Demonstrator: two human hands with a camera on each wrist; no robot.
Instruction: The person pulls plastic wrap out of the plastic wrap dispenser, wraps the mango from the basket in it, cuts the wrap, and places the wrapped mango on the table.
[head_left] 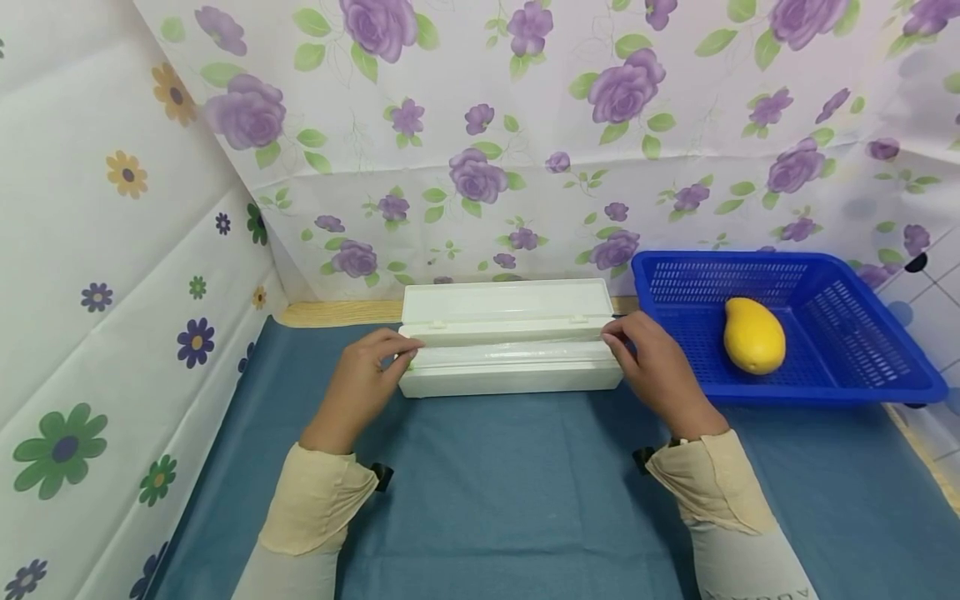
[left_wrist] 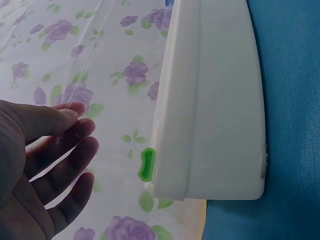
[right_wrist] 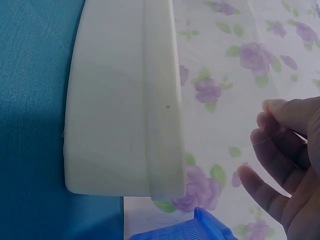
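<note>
A long white cling film dispenser (head_left: 510, 382) lies crosswise on the cloth with its lid (head_left: 506, 302) tipped back. Clear cling film (head_left: 517, 353) shows along its opening. At the left end, my left hand (head_left: 358, 382) pinches the film's edge between thumb and index finger; its other fingers are loosely bent in the left wrist view. Over the right end, my right hand (head_left: 662, 373) pinches the opposite edge the same way. The film is nearly invisible in both wrist views. A green slider (left_wrist: 146, 165) sticks out at the dispenser's left end.
To the right stands a blue plastic basket (head_left: 825, 390) holding a yellow mango-shaped fruit (head_left: 753, 336). A blue-green cloth (head_left: 510, 483) covers the table. Flower-printed sheeting (head_left: 480, 217) rises behind the dispenser, and more sheeting (head_left: 90, 233) lines the left side.
</note>
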